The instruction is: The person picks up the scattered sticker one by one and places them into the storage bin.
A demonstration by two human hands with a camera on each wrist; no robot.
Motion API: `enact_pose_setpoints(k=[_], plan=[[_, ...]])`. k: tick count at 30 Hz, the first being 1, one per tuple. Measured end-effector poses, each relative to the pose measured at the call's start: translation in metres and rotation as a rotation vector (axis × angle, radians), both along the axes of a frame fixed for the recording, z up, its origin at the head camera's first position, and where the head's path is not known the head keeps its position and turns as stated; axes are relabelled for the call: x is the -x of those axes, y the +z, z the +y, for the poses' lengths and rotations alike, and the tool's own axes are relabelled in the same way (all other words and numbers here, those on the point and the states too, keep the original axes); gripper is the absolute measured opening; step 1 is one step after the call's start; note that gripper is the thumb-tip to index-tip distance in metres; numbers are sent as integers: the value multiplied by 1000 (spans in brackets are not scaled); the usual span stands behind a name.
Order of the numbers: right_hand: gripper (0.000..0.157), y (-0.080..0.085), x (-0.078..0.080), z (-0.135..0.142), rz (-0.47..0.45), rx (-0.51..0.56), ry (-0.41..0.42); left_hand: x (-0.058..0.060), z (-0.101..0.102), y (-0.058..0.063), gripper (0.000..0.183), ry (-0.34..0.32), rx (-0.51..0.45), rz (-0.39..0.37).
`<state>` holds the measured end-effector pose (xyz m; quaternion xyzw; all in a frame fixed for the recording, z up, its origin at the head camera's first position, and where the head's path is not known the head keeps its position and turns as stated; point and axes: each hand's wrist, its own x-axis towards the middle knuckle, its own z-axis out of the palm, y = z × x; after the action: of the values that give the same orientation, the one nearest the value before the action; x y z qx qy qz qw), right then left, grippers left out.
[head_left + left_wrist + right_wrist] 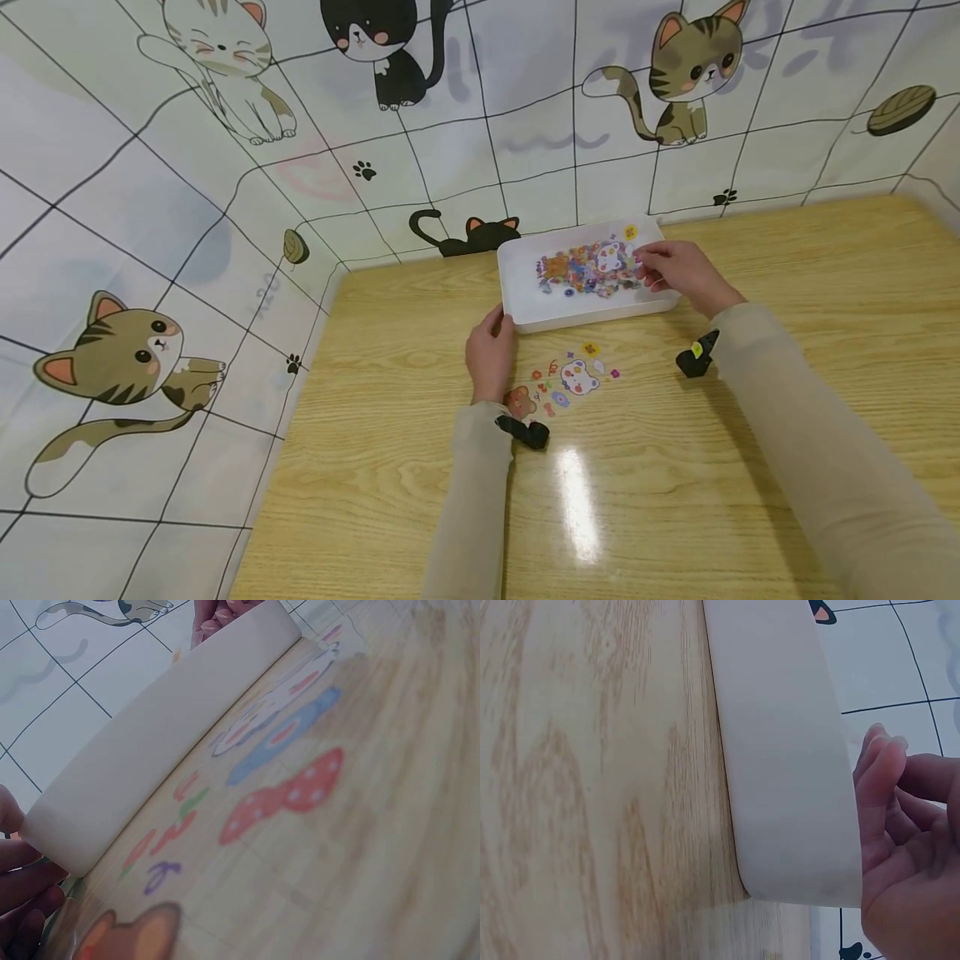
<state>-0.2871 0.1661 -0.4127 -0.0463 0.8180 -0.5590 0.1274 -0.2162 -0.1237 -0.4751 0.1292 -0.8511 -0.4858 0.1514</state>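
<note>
A white rectangular tray holds a pile of small colourful stickers. Over the pile lies a clear sticker sheet printed with a bear, a white animal and a yellow flower. My right hand, above the tray's right end, pinches what appears to be this sheet's edge; in the right wrist view, thumb and fingertips meet by a faint see-through edge. At the tray's near left corner my left hand grips the wall, thumb near the rim and fingers lower down.
A similar clear sheet with printed figures lies on the wooden table before the tray, partly behind the left wrist. Walls with cat drawings stand behind and at the left. Each wrist wears a black strapped device.
</note>
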Motion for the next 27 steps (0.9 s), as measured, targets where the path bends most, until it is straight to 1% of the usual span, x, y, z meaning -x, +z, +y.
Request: enact_pose_setpoints(k=[6, 11, 22, 27], plan=[[43, 0, 1, 0, -8, -11, 18, 0, 1, 1, 33, 5, 4, 0], [43, -1, 2, 0, -10, -27, 16, -1, 1, 0, 33, 5, -4, -6], [45, -5, 2, 0, 3, -24, -46, 2, 0, -2, 32, 11, 7, 1], [45, -7, 2, 1, 4, -37, -55, 1, 1, -2, 32, 11, 9, 2]])
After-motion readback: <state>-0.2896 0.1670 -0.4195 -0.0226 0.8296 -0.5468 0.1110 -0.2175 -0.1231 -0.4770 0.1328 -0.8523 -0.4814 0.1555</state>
